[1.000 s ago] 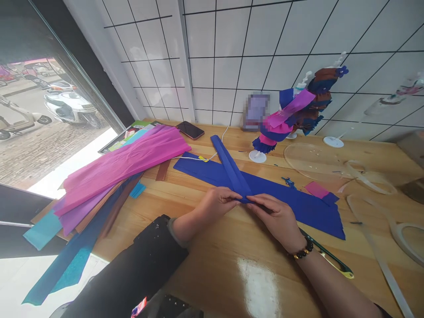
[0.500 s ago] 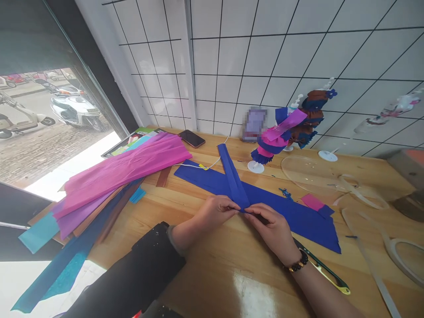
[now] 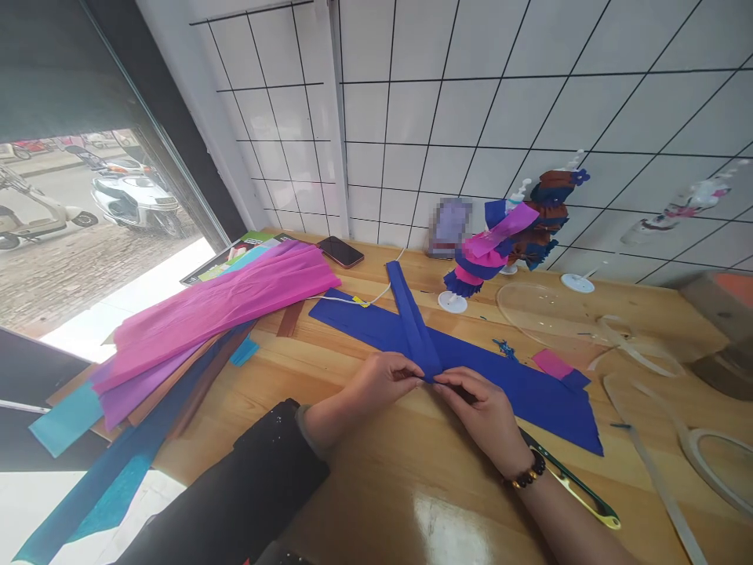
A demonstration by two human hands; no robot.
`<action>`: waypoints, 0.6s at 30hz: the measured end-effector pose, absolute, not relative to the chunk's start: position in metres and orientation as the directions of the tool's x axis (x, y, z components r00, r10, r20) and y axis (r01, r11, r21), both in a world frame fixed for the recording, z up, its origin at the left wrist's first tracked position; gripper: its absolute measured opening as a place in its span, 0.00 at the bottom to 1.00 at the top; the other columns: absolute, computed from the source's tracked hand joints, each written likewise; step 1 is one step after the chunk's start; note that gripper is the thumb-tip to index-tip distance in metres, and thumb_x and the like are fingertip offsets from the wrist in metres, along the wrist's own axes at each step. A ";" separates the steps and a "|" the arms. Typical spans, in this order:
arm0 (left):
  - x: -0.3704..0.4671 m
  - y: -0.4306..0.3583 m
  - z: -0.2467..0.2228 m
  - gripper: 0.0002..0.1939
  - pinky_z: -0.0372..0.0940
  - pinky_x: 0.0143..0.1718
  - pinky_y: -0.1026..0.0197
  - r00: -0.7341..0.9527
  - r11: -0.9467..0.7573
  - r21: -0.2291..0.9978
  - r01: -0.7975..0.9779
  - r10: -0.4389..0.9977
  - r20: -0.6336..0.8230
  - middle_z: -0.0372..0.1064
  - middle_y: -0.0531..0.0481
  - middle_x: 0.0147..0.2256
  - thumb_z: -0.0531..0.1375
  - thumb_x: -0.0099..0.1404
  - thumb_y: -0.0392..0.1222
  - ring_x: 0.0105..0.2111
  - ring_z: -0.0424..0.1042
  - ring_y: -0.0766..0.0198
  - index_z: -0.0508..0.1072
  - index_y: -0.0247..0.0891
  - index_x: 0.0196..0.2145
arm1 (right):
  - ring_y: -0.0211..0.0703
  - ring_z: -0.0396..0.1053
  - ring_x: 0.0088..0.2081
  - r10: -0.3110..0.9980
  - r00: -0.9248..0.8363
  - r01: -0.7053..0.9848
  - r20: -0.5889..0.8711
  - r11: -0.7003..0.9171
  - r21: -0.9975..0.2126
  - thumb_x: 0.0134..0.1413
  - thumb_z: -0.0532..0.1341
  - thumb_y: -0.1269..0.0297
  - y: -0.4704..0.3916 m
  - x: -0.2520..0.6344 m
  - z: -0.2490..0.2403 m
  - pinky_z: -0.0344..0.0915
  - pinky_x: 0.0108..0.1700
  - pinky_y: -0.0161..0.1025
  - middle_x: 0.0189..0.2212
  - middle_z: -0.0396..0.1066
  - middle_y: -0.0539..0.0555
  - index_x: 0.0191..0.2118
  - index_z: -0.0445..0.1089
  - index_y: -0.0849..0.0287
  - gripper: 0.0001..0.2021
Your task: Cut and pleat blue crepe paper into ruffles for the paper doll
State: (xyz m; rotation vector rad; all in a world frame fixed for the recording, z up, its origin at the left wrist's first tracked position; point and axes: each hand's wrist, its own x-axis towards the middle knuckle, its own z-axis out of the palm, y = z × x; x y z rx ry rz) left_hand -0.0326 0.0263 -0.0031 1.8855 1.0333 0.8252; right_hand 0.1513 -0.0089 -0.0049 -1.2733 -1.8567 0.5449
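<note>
A folded strip of blue crepe paper (image 3: 415, 322) runs away from me, its near end pinched between both hands. My left hand (image 3: 385, 384) is closed on the left corner of that end, thumb against fingertips. On the right corner, my right hand (image 3: 479, 404) pinches too; a beaded bracelet circles that wrist. Beneath the strip lies a wider blue crepe paper sheet (image 3: 535, 392), flat and slanting across the table. Under my right wrist, partly hidden, are scissors or a cutter with green and yellow handles (image 3: 580, 486).
Pink crepe paper (image 3: 235, 302) tops a pile of coloured sheets at left. A phone (image 3: 341, 252) lies behind it. Paper-dressed figures (image 3: 485, 251) stand by the tiled wall. Rolls of white tape (image 3: 714, 463) and a pink scrap (image 3: 551, 361) lie at right.
The view has tilted slightly, so the scene sits a little lower. Both hands keep their pinch on the folded strip, with only small finger shifts.
</note>
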 end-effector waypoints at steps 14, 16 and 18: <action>-0.031 0.028 -0.011 0.19 0.58 0.26 0.69 0.454 -0.079 0.988 0.133 0.891 0.010 0.64 0.54 0.23 0.61 0.52 0.46 0.22 0.62 0.73 0.71 0.33 0.39 | 0.41 0.70 0.33 0.940 -0.092 0.600 0.329 0.316 -0.735 0.49 0.58 0.59 -0.009 0.150 -0.004 0.66 0.36 0.37 0.31 0.73 0.53 0.30 0.72 0.57 0.09; -0.031 0.028 -0.010 0.16 0.57 0.24 0.69 0.452 -0.076 0.986 0.145 0.892 0.002 0.63 0.54 0.22 0.60 0.52 0.46 0.22 0.61 0.73 0.72 0.32 0.36 | 0.41 0.70 0.33 0.943 -0.092 0.594 0.319 0.308 -0.743 0.49 0.58 0.59 -0.010 0.151 -0.004 0.66 0.36 0.37 0.31 0.73 0.53 0.31 0.71 0.57 0.09; -0.031 0.027 -0.009 0.14 0.57 0.24 0.69 0.441 -0.079 0.984 0.160 0.898 0.001 0.64 0.53 0.22 0.60 0.53 0.46 0.22 0.62 0.72 0.73 0.32 0.33 | 0.41 0.69 0.33 0.948 -0.084 0.587 0.305 0.295 -0.754 0.49 0.58 0.59 -0.010 0.151 -0.004 0.66 0.36 0.38 0.31 0.72 0.54 0.31 0.71 0.57 0.08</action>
